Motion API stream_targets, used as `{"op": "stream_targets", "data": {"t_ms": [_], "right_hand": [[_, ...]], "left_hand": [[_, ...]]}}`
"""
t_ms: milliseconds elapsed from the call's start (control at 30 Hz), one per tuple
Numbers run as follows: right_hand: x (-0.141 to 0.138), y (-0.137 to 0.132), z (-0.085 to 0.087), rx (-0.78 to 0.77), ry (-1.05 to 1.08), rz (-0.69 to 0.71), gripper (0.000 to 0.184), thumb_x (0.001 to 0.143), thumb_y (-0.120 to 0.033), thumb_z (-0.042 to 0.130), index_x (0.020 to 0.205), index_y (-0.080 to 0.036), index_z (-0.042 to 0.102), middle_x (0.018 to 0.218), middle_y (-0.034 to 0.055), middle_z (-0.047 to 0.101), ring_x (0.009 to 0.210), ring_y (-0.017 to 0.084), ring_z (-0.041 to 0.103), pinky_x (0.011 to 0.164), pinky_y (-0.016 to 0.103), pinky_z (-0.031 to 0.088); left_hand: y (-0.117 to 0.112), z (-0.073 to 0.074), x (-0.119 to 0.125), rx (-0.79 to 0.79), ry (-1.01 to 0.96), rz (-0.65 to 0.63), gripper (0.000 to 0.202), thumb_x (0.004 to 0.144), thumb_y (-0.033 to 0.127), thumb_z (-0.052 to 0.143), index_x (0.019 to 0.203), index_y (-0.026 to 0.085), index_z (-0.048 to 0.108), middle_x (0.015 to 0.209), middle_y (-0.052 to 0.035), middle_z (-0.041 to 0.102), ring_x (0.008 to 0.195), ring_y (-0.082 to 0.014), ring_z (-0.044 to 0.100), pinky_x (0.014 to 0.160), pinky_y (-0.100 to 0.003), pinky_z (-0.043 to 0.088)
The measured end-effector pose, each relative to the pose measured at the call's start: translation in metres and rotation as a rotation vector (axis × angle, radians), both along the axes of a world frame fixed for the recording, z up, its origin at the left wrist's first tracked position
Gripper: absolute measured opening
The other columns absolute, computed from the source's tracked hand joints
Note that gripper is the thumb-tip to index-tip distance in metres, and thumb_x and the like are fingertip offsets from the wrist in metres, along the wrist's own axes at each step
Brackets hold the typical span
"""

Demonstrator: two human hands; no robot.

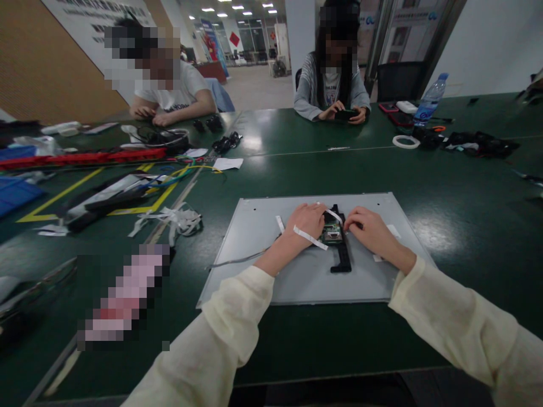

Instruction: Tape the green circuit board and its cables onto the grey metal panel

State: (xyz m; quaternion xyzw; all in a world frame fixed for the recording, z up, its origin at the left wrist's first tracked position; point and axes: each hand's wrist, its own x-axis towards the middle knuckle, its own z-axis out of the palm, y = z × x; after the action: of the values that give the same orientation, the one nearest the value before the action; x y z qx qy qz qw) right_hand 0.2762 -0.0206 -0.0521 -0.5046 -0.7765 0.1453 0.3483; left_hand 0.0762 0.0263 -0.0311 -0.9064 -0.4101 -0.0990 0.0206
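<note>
On a grey metal panel (254, 237) lies a green circuit board (331, 232) with a metal connector, set by a black bracket (343, 260). My left hand (306, 220) rests over the board's left side, fingers stretched out and lying flat; it hides part of the board. A white tape strip (311, 238) crosses near the wrist of that hand. Another white strip (335, 215) spans the top of the board toward my right hand (368, 227). The fingers of the right hand are curled together beside the board's right edge; what they pinch is hidden. A grey cable (237, 261) runs out leftward.
Further tape pieces (279, 224) stick to the panel. Crumpled white strips (184, 219), a pixelated pink item (127, 299) and a black pouch (106, 198) lie left. A tape roll (406, 142) and water bottle (429, 102) stand far right. Two people sit across the green table (288, 169).
</note>
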Motion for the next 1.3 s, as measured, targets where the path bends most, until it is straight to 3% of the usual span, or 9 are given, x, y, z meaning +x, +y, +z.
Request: {"op": "stream_targets", "data": {"t_ms": [567, 733, 867, 967, 1133, 1300], "right_hand": [[0.000, -0.001, 0.002, -0.007, -0.012, 0.020, 0.023, 0.077, -0.004, 0.050, 0.066, -0.019, 0.063, 0.080, 0.0023, 0.060, 0.077, 0.015, 0.056, 0.076, 0.031, 0.042], [0.000, -0.004, 0.004, 0.030, -0.005, 0.012, 0.022, 0.079, -0.006, 0.049, 0.068, -0.020, 0.063, 0.083, 0.0030, 0.059, 0.079, 0.017, 0.056, 0.076, 0.032, 0.043], [-0.002, -0.008, 0.009, 0.132, 0.045, -0.005, 0.020, 0.082, -0.009, 0.048, 0.076, -0.020, 0.063, 0.087, 0.0047, 0.060, 0.085, 0.019, 0.057, 0.079, 0.034, 0.045], [-0.007, -0.014, 0.014, 0.177, 0.049, 0.059, 0.018, 0.084, -0.011, 0.048, 0.087, -0.020, 0.064, 0.096, 0.0066, 0.061, 0.094, 0.020, 0.057, 0.086, 0.036, 0.045], [-0.017, -0.025, 0.022, 0.210, -0.062, 0.283, 0.024, 0.088, -0.015, 0.048, 0.107, -0.020, 0.063, 0.111, 0.0097, 0.060, 0.105, 0.022, 0.055, 0.091, 0.040, 0.047], [-0.018, -0.027, 0.024, 0.214, -0.092, 0.326, 0.026, 0.089, -0.014, 0.047, 0.109, -0.020, 0.063, 0.114, 0.0099, 0.060, 0.106, 0.022, 0.055, 0.090, 0.042, 0.048]], "left_hand": [[-0.002, 0.006, -0.001, -0.057, 0.017, 0.009, 0.035, 0.092, 0.014, 0.038, 0.121, 0.018, 0.056, 0.129, -0.0096, 0.060, 0.125, -0.0221, 0.051, 0.106, -0.040, 0.037], [0.007, 0.033, -0.015, -0.141, -0.064, 0.046, 0.037, 0.089, 0.018, 0.043, 0.125, 0.013, 0.055, 0.126, -0.0118, 0.061, 0.121, -0.0214, 0.054, 0.103, -0.033, 0.041], [0.022, 0.066, -0.048, -0.208, -0.082, 0.135, 0.036, 0.091, 0.024, 0.039, 0.119, 0.015, 0.060, 0.118, -0.0074, 0.066, 0.107, -0.0192, 0.062, 0.094, -0.029, 0.046], [0.035, 0.078, -0.077, -0.252, -0.031, 0.163, 0.032, 0.088, 0.029, 0.044, 0.105, 0.015, 0.067, 0.102, -0.0076, 0.071, 0.094, -0.0215, 0.066, 0.084, -0.030, 0.050], [0.046, 0.071, -0.099, -0.365, 0.094, 0.223, 0.030, 0.082, 0.029, 0.050, 0.103, 0.019, 0.068, 0.102, -0.0068, 0.072, 0.088, -0.0198, 0.066, 0.076, -0.026, 0.049], [0.039, 0.069, -0.092, -0.425, 0.193, 0.040, 0.028, 0.075, 0.020, 0.055, 0.099, 0.021, 0.070, 0.099, -0.0036, 0.072, 0.083, -0.0151, 0.064, 0.077, -0.022, 0.046]]}}
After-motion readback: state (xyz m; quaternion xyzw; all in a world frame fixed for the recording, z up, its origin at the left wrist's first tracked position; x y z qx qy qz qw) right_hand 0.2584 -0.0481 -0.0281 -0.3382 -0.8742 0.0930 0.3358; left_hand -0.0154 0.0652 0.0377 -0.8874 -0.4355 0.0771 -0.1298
